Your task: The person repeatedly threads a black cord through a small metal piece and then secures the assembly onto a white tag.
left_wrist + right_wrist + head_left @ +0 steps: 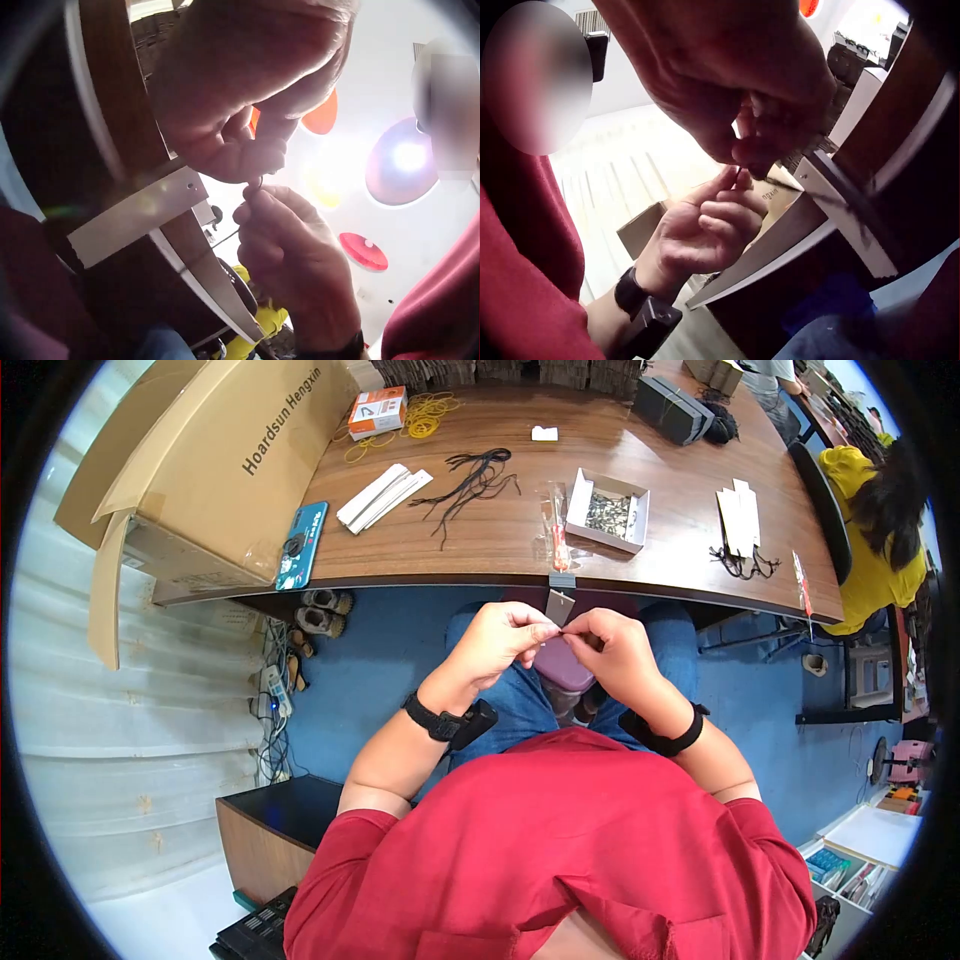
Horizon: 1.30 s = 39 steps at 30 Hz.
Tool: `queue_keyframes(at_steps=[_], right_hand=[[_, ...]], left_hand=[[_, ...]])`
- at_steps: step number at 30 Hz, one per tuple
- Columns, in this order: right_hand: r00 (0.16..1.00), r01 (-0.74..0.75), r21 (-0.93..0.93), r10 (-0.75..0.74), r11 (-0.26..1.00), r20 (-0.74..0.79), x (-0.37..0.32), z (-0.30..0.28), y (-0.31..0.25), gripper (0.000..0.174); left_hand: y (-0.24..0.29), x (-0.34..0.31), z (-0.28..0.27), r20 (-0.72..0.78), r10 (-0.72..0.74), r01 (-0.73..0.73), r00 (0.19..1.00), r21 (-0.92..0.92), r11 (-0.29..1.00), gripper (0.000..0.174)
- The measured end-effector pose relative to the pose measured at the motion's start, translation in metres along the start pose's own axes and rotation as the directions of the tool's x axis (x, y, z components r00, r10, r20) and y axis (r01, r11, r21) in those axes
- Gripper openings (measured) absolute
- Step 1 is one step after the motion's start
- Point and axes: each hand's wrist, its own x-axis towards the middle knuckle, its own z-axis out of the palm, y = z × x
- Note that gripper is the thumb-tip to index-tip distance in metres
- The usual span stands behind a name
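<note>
Just beyond the knees, my left hand and right hand meet fingertip to fingertip. Between thumb and forefinger, each pinches a thin dark cord, of which only a short piece shows between the fingertips. Close beside the fingers, a pale flat tag with a small hole near one end sticks out from the table edge. From above, this tag appears below a dark clip-like piece at the edge. Curled fingers hide most of the cord.
On the table lie a bundle of black cords, a stack of white tags, a white box of small metal pieces and corded tags. A large carton stands left. A person in yellow sits right.
</note>
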Motion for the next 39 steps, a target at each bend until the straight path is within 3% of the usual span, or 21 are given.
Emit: queue_keyframes(at_steps=[3,6,9,12,15,19,22,23,26,27,28,31,32,34,35,37,39], right_hand=[[0.972,-0.227,0.154,0.234,0.962,-0.029,-0.004,0.006,0.0,0.007],[0.942,-0.305,0.364,0.336,0.88,-0.023,-0.007,0.015,0.014,0.007],[0.918,-0.38,0.427,0.39,0.82,0.068,-0.006,0.016,0.018,0.007],[0.881,-0.417,0.707,0.446,0.571,0.16,-0.007,0.021,0.035,0.006],[0.835,-0.438,0.802,0.516,0.407,0.193,-0.002,0.022,0.036,0.006],[0.849,-0.392,0.759,0.523,0.519,0.08,0.007,0.025,0.04,0.008],[0.837,-0.394,0.715,0.547,0.577,0.02,0.008,0.034,0.055,0.009],[0.835,-0.425,0.686,0.549,0.591,0.044,0.008,0.036,0.056,0.009],[0.809,-0.515,0.656,0.567,0.552,0.157,0.002,0.041,0.055,0.01],[0.793,-0.541,0.668,0.574,0.511,0.203,0.001,0.044,0.057,0.01],[0.776,-0.567,0.677,0.579,0.469,0.249,0.0,0.047,0.061,0.01],[0.903,-0.402,0.349,0.43,0.847,-0.003,-0.001,0.049,0.066,0.012],[0.956,-0.127,0.035,0.132,0.991,-0.26,-0.001,0.045,0.065,0.018],[0.932,-0.157,-0.092,0.117,0.983,-0.344,0.004,0.027,0.026,0.022],[0.929,-0.001,-0.208,-0.076,0.978,-0.361,0.006,0.025,0.024,0.024],[0.901,0.182,-0.356,-0.301,0.916,-0.314,0.014,0.022,0.032,0.027],[0.857,0.278,-0.428,-0.424,0.86,-0.293,0.016,0.023,0.036,0.03]], left_hand=[[-0.004,0.001,0.003,-0.058,0.043,-0.047,0.997,-0.065,0.997,0.014],[-0.012,0.004,0.008,-0.086,0.115,-0.119,0.99,-0.05,0.992,0.015],[-0.024,0.01,0.01,-0.115,0.142,-0.148,0.983,-0.043,0.988,0.012],[-0.027,0.012,0.011,-0.15,0.201,-0.205,0.968,-0.012,0.979,0.008],[-0.03,0.016,0.017,-0.228,0.249,-0.257,0.941,-0.004,0.967,0.007],[-0.036,0.028,0.011,-0.277,0.236,-0.239,0.931,0.025,0.971,0.006],[-0.057,0.043,0.004,-0.318,0.417,-0.332,0.851,0.288,0.898,0.008],[-0.063,0.043,0.001,-0.31,0.378,-0.288,0.872,0.299,0.91,0.011],[-0.077,0.043,-0.002,-0.179,0.451,-0.381,0.874,0.322,0.867,0.012],[-0.079,0.043,0.003,-0.198,0.326,-0.322,0.924,0.054,0.945,0.011],[-0.08,0.043,0.004,-0.189,0.323,-0.315,0.927,0.071,0.946,0.011],[-0.08,0.043,0.006,-0.175,0.345,-0.324,0.922,0.14,0.936,0.01],[-0.08,0.044,0.005,-0.182,0.346,-0.314,0.92,0.185,0.931,0.01],[-0.081,0.046,0.002,-0.194,0.349,-0.291,0.917,0.273,0.917,0.01],[-0.081,0.047,0.002,-0.188,0.369,-0.31,0.91,0.279,0.909,0.009],[-0.083,0.046,0.001,-0.172,0.405,-0.346,0.898,0.292,0.892,0.009],[-0.085,0.047,0.001,-0.188,0.399,-0.338,0.897,0.289,0.896,0.009]])
